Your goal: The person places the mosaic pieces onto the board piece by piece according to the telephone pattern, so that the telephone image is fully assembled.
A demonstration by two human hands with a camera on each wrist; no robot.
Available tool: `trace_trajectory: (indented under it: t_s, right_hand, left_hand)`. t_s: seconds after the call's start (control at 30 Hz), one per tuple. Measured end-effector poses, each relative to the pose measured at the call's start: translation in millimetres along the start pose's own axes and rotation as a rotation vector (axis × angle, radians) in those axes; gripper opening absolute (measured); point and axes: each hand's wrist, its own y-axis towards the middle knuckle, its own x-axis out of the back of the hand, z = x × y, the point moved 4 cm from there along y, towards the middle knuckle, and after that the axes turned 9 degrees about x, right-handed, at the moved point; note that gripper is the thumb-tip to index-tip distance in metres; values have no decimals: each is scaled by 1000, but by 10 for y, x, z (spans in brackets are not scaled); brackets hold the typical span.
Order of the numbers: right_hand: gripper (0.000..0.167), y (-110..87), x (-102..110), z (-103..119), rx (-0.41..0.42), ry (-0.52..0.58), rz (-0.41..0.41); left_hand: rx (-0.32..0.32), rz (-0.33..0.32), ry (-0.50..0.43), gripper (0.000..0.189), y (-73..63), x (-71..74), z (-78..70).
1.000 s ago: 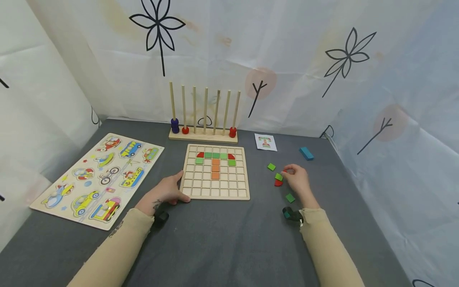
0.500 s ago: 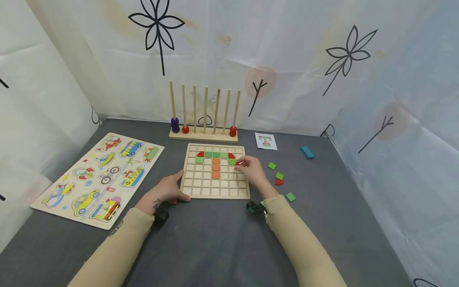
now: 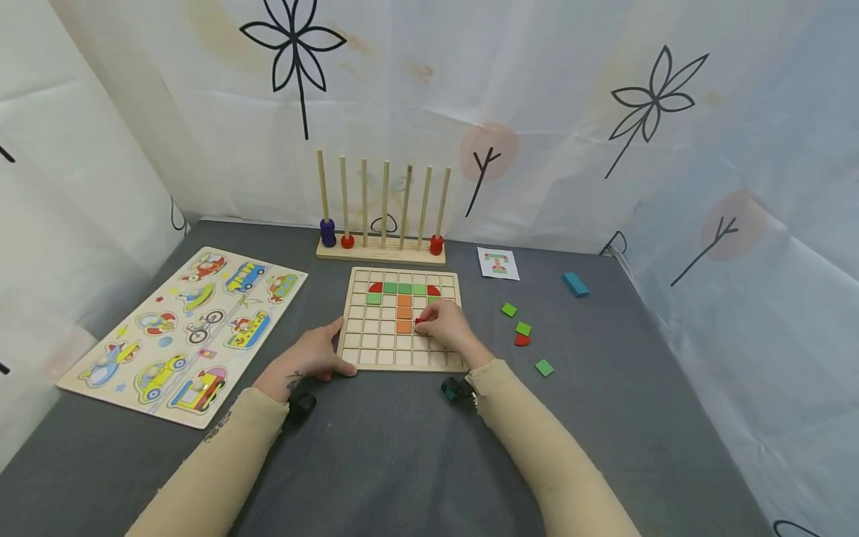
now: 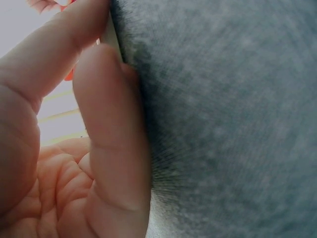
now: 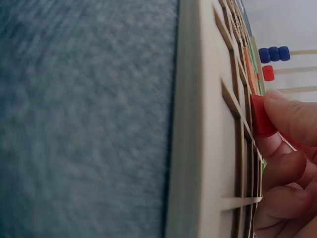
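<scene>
A wooden grid board (image 3: 372, 359) lies on the grey table, with green, orange and red pieces in its upper cells. My left hand (image 3: 314, 354) grips its lower left corner, thumb at the front edge and fingers along the left side. Over the board's right half, my right hand (image 3: 448, 327) pinches a small red piece (image 5: 261, 116) between thumb and fingertips. That piece is tilted against the grid, right of the lowest orange square (image 3: 403, 327). The right hand covers part of the green square at the right and several cells.
Loose green tiles (image 3: 544, 368) and a red piece (image 3: 523, 340) lie right of the board. Behind them are a pattern card (image 3: 498, 264) and a blue block (image 3: 575, 284). A peg rack with beads (image 3: 380, 253) stands behind; a vehicle puzzle (image 3: 188, 335) lies left.
My right hand has moved left from the loose tiles to the board, carrying the red piece, then slightly further left and down over the grid. The left hand has stayed in place.
</scene>
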Motion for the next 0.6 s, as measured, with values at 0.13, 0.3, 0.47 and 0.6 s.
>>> trace_trajectory:
  t_s: [0.13, 0.3, 0.47, 0.6]
  right_hand:
    - [10, 12, -31, 1, 11, -49, 12]
    - [11, 14, -44, 30, 3, -149, 24]
    - [15, 11, -48, 75, -20, -242, 43]
    - [16, -1, -59, 110, -26, -299, 44]
  left_hand:
    - [0, 6, 2, 111, -2, 3, 2]
    - [0, 9, 6, 110, -6, 10, -1]
    - [-1, 9, 13, 110, 5, 10, 4]
    - [0, 10, 14, 110, 8, 9, 5]
